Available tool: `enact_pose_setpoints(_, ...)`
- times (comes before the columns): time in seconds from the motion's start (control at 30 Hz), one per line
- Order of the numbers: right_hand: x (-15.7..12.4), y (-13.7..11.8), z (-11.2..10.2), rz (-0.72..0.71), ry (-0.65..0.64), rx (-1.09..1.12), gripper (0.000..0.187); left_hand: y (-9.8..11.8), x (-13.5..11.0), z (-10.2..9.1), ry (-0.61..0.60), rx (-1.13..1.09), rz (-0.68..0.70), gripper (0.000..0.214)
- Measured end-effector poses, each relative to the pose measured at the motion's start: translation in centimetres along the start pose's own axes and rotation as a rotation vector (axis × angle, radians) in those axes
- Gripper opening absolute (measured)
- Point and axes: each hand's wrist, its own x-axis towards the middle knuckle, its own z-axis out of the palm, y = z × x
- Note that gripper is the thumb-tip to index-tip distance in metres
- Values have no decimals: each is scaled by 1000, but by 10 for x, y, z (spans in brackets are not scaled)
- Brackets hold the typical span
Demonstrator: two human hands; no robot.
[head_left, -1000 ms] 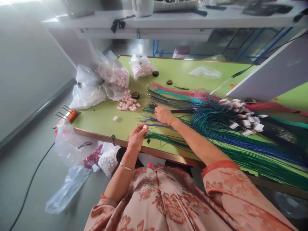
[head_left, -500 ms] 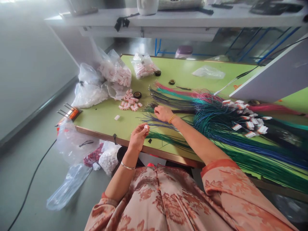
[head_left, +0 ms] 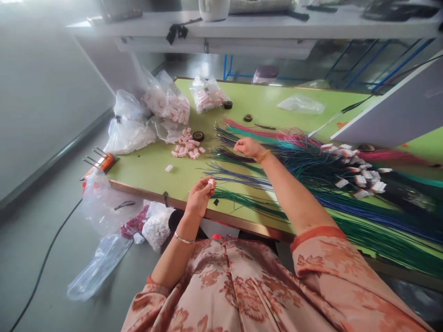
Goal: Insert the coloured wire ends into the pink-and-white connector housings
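Observation:
Near the table's front edge my left hand (head_left: 198,198) is closed, pinching a small white connector housing (head_left: 211,183) between thumb and fingers. Farther in, my right hand (head_left: 249,148) is over the dark wires (head_left: 226,153), its fingertips pressed together. Whether a wire is between them is too small to tell. Blue wires (head_left: 238,176) and green wires (head_left: 242,199) lie in loose bundles between my hands and to their right. To the right, wires end in a cluster of white and orange connectors (head_left: 367,175). One single connector (head_left: 169,168) lies left of my left hand.
A pile of pink-white connectors (head_left: 185,150) lies beside a black tape roll (head_left: 198,136). Bags of connectors (head_left: 207,94) stand at the back left. Pink wires (head_left: 242,124) run behind my right hand. An orange tool with metal prongs (head_left: 104,163) is at the left corner.
My right hand has moved away from me and slightly right, up from the middle of the dark wires. My left hand still holds the connector housing in the same place.

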Motion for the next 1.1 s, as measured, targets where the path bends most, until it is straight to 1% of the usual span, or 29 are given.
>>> enact_pose_setpoints(0.07,1,-7,-3,22,-18,62,10,1,0,0,-1,2,3,28)
enact_pose_setpoints(0.13,0,-16,-1,-6,-63,82,10,1,0,0,3,5,4,27)
enact_pose_setpoints(0.2,-1,-26,7,-50,-96,89,8,1,0,0,7,8,2,27)
enact_pose_setpoints(0.3,-2,-41,25,-83,-126,127,5,0,1,1,9,10,-2,27)
enact_pose_setpoints(0.4,-2,-57,40,-102,-114,127,3,-1,1,2,9,8,-2,29)
enact_pose_setpoints(0.53,-8,-72,50,-240,-72,19,7,-2,1,3,10,5,-3,28)
enact_pose_setpoints(0.6,-17,-76,52,-298,-74,18,11,-1,1,3,8,-5,4,28)
enact_pose_setpoints(0.7,-37,-78,55,-339,-73,49,15,0,1,4,-2,-46,18,26)
enact_pose_setpoints(0.9,-83,-65,61,-320,-84,151,14,4,3,9,-10,-174,-33,26)
enact_pose_setpoints(1.0,-99,-56,64,-325,-70,171,12,5,4,12,-7,-201,-56,26)
enact_pose_setpoints(1.1,-110,-50,67,-349,-54,139,8,4,4,14,-12,-207,-77,24)
